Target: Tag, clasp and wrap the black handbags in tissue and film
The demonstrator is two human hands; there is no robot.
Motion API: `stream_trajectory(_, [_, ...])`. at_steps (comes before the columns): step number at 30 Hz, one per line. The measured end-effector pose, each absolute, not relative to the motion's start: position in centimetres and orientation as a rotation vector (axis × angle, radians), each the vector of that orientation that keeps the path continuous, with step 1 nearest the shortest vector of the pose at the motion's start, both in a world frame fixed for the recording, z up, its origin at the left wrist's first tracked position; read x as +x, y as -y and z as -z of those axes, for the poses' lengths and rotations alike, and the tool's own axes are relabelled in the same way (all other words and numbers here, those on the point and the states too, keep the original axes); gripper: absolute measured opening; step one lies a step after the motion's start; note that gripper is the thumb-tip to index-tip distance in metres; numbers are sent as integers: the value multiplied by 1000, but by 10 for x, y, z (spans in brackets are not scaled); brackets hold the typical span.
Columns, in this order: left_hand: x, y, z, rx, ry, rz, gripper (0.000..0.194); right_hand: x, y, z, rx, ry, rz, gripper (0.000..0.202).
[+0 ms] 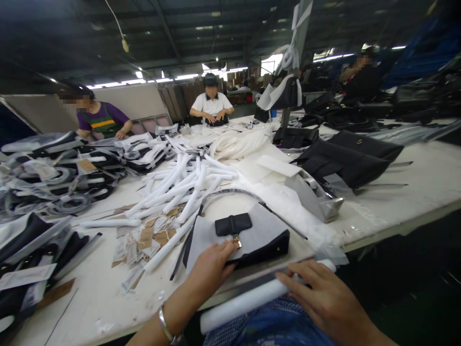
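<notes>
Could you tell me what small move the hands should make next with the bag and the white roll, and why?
Probably lift the white roll up onto the table beside the bag. The right hand lies flat on the roll, which rests across the lap below the table edge, while the left hand presses on the bag near its clasp, steadying it.

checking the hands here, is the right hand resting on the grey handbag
No, the right hand lies on a white roll at the table edge; the left hand is on the grey handbag.
</notes>
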State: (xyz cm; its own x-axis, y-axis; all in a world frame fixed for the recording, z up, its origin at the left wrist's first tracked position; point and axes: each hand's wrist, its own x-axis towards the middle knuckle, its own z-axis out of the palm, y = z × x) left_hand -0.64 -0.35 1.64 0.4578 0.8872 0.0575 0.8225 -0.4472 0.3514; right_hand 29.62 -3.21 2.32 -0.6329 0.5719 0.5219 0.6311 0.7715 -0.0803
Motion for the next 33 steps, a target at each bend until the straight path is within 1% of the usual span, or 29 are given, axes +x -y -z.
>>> stream_trajectory(3, [-12,-10,-41,2429,-1375,-295,38,266,24,-5,-878,2359,277,33])
stream_trajectory(6, [-15,-18,-57,2432,-1315,-262,34,239,15,12,-877,2261,287,32])
stream_trajectory(8, [-14,-17,-59,2431,-1319,-256,33,224,11,21,-900,2203,267,32])
stream_trajectory(9, [-12,-15,-57,2431,-1328,-259,37,217,10,25,-922,2177,254,32])
stream_trajectory(10, [-11,-12,-53,2431,-1341,-263,45,212,8,28,-945,2150,243,32])
stream_trajectory(13, [-7,-1,-32,2445,-1404,-274,77,204,6,33,-972,2071,226,30])
stream_trajectory(14, [-6,2,-23,2471,-1432,-282,82,205,5,33,-963,2052,221,30])
stream_trajectory(15, [-6,4,-14,2513,-1461,-295,82,206,5,32,-939,2037,217,30])
stream_trajectory(18, [-6,8,14,2731,-1522,-355,68,216,3,28,-771,2070,167,33])
stream_trajectory(20, [-7,9,30,2918,-1535,-417,63,223,0,21,-624,2135,149,33])
stream_trajectory(22, [-8,10,41,3076,-1556,-471,62,230,-6,13,-567,2211,214,35])
stream_trajectory(24, [-9,11,47,3163,-1588,-490,62,234,-15,5,-632,2272,313,40])
stream_trajectory(26, [-10,11,50,3198,-1626,-504,63,238,-26,1,-662,2299,338,39])
stream_trajectory(31, [-1,10,52,3196,-1767,-663,68,243,-41,17,-593,2265,271,35])
stream_trajectory(33, [6,11,54,3128,-1861,-699,66,244,-39,24,-590,2268,281,34])
